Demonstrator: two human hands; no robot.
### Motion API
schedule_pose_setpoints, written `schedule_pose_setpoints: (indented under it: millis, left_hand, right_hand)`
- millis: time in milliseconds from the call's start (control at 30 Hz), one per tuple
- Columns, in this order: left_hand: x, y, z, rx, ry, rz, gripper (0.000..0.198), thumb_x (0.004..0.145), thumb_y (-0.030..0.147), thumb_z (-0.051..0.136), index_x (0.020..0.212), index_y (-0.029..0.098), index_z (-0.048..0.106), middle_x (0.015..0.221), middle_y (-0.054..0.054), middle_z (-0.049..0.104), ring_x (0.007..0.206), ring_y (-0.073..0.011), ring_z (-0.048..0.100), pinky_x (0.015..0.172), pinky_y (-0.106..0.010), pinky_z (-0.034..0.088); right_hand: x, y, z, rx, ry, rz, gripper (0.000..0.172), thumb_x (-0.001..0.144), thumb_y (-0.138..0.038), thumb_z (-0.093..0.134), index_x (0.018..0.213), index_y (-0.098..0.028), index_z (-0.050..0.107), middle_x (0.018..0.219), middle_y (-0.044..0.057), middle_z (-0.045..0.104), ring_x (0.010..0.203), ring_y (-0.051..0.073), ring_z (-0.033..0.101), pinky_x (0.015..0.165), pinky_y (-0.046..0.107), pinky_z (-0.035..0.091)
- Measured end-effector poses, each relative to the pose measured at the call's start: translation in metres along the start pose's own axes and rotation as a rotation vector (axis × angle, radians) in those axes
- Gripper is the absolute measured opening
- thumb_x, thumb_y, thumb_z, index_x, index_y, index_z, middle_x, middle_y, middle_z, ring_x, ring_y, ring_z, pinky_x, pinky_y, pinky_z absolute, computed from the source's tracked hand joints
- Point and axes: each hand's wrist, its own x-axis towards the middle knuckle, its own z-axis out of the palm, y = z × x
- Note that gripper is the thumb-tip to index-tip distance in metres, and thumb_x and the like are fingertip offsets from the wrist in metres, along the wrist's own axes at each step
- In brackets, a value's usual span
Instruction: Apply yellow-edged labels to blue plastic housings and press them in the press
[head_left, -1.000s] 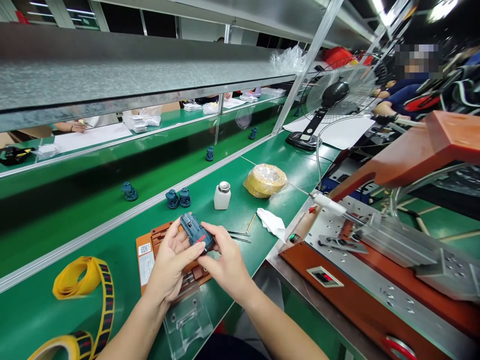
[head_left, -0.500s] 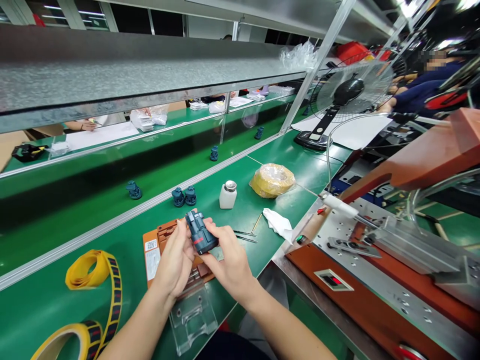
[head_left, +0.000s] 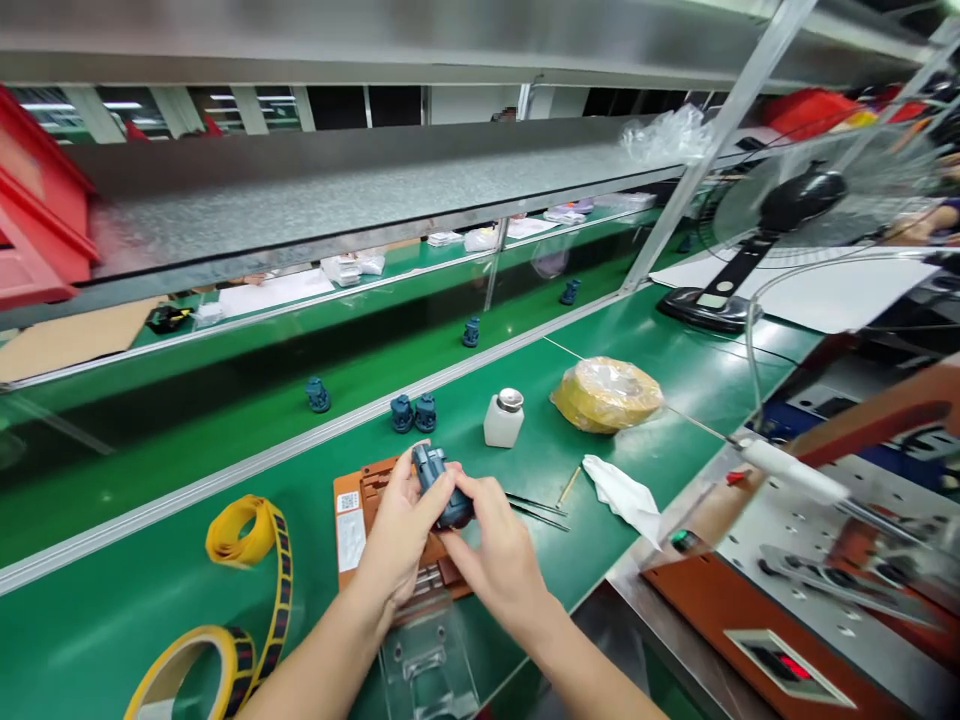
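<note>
Both of the person's hands are up over the green counter (head_left: 112, 610), closed around a small dark-blue plastic housing (head_left: 437, 488), possibly a power-tool battery case. It is held in the air, just above an orange fixture plate (head_left: 352, 520) with a white label on it. The left hand (head_left: 397, 545) cups it from below and the side, while the right hand (head_left: 499, 560) comes in from the other side. The fingers (head_left: 480, 500) of both hands sit narrow and tight against the housing, with no gap to speak of, and they hide part of it.

Nearest the hands, a clear acrylic stand (head_left: 427, 670) sits just below the plate, and a pair of tweezers (head_left: 536, 510) lies to the right, beside a thin wooden stick (head_left: 568, 487) and a crumpled white cloth (head_left: 622, 498). Further up the counter stand a white bottle with a metal cap (head_left: 504, 418), two small blue parts (head_left: 413, 412) side by side, and a yellow roll wrapped in plastic (head_left: 606, 394) — all well clear of the hands. To the left lies yellow-and-black tape (head_left: 247, 570) in loose loops. Beyond the counter's far rail, a desk fan (head_left: 780, 200) stands at the upper right.
</note>
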Motion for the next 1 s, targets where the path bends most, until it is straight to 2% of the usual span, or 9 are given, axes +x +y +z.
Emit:
schedule_pose_setpoints:
  millis: [100, 267, 400, 500, 633, 733, 833, 933, 1000]
  left_hand:
    - [0.052, 0.025, -0.015, 0.26, 0.167, 0.026, 0.058, 0.098, 0.061, 0.047, 0.136, 0.018, 0.054, 0.125, -0.018, 0.068, 0.115, -0.0278, 0.067, 0.091, -0.043, 0.057]
    - [0.154, 0.075, -0.097, 0.601, 0.464, 0.122, 0.039, 0.095, 0.035, 0.065, 0.129, 0.017, 0.06, 0.141, -0.012, 0.056, 0.124, -0.0293, 0.058, 0.102, -0.053, 0.05]
    - [0.178, 0.075, -0.165, 0.885, 0.51, 0.084, 0.036, 0.094, 0.034, 0.067, 0.126, 0.017, 0.061, 0.135, -0.011, 0.059, 0.12, -0.0284, 0.059, 0.101, -0.053, 0.051]
    - [0.183, 0.061, -0.191, 1.063, 0.421, 0.078, 0.033, 0.095, 0.034, 0.066, 0.123, 0.017, 0.062, 0.126, -0.01, 0.063, 0.113, -0.0262, 0.063, 0.097, -0.05, 0.053]
    - [0.189, 0.038, -0.186, 1.217, 0.184, 0.133, 0.033, 0.095, 0.032, 0.066, 0.123, 0.016, 0.062, 0.119, -0.009, 0.067, 0.105, -0.0236, 0.066, 0.095, -0.048, 0.054]
    - [0.186, 0.018, -0.162, 1.281, -0.021, 0.164, 0.034, 0.09, 0.027, 0.071, 0.122, 0.016, 0.063, 0.113, -0.006, 0.07, 0.099, -0.0215, 0.068, 0.093, -0.045, 0.055]
    - [0.179, 0.006, -0.137, 1.346, -0.114, 0.172, 0.039, 0.085, 0.022, 0.074, 0.122, 0.017, 0.063, 0.108, -0.006, 0.074, 0.096, -0.0222, 0.071, 0.093, -0.042, 0.054]
    - [0.167, 0.013, -0.121, 1.399, -0.15, 0.202, 0.056, 0.079, 0.024, 0.075, 0.132, 0.016, 0.057, 0.117, -0.01, 0.074, 0.105, -0.0302, 0.071, 0.094, -0.041, 0.053]
    - [0.159, 0.027, -0.115, 1.418, -0.164, 0.257, 0.077, 0.07, 0.029, 0.078, 0.139, 0.014, 0.048, 0.137, -0.016, 0.065, 0.122, -0.04, 0.063, 0.099, -0.046, 0.051]
  right_hand:
    - [0.006, 0.005, -0.003, 0.041, 0.035, 0.131, 0.05, 0.086, -0.016, 0.069, 0.133, -0.022, 0.052, 0.109, 0.009, 0.062, 0.098, 0.025, 0.066, 0.084, 0.039, 0.06]
    - [-0.007, 0.011, -0.029, -0.008, 0.061, 0.188, 0.046, 0.088, -0.026, 0.071, 0.131, -0.025, 0.055, 0.108, 0.007, 0.065, 0.092, 0.022, 0.068, 0.077, 0.033, 0.06]
    - [-0.033, 0.024, -0.054, -0.074, 0.119, 0.222, 0.042, 0.09, -0.033, 0.07, 0.129, -0.026, 0.057, 0.107, 0.006, 0.067, 0.088, 0.02, 0.071, 0.074, 0.028, 0.062]
    - [-0.046, 0.032, -0.067, -0.111, 0.163, 0.282, 0.04, 0.09, -0.036, 0.07, 0.127, -0.027, 0.058, 0.106, 0.004, 0.068, 0.086, 0.019, 0.072, 0.074, 0.026, 0.063]
    - [-0.05, 0.036, -0.071, -0.154, 0.208, 0.34, 0.04, 0.089, -0.036, 0.071, 0.126, -0.026, 0.059, 0.106, 0.004, 0.069, 0.085, 0.018, 0.073, 0.074, 0.025, 0.063]
    - [-0.048, 0.035, -0.066, -0.147, 0.215, 0.35, 0.04, 0.089, -0.035, 0.071, 0.126, -0.026, 0.059, 0.106, 0.004, 0.069, 0.084, 0.018, 0.072, 0.074, 0.025, 0.063]
    - [-0.048, 0.028, -0.062, -0.129, 0.21, 0.336, 0.042, 0.089, -0.033, 0.072, 0.128, -0.026, 0.059, 0.109, 0.005, 0.068, 0.088, 0.018, 0.071, 0.074, 0.025, 0.063]
    - [-0.051, 0.015, -0.066, -0.12, 0.238, 0.326, 0.045, 0.088, -0.028, 0.074, 0.13, -0.026, 0.057, 0.112, 0.007, 0.067, 0.094, 0.02, 0.07, 0.077, 0.028, 0.062]
    - [-0.055, 0.006, -0.073, -0.135, 0.282, 0.331, 0.05, 0.086, -0.027, 0.077, 0.131, -0.025, 0.056, 0.114, 0.008, 0.067, 0.099, 0.022, 0.069, 0.082, 0.031, 0.061]
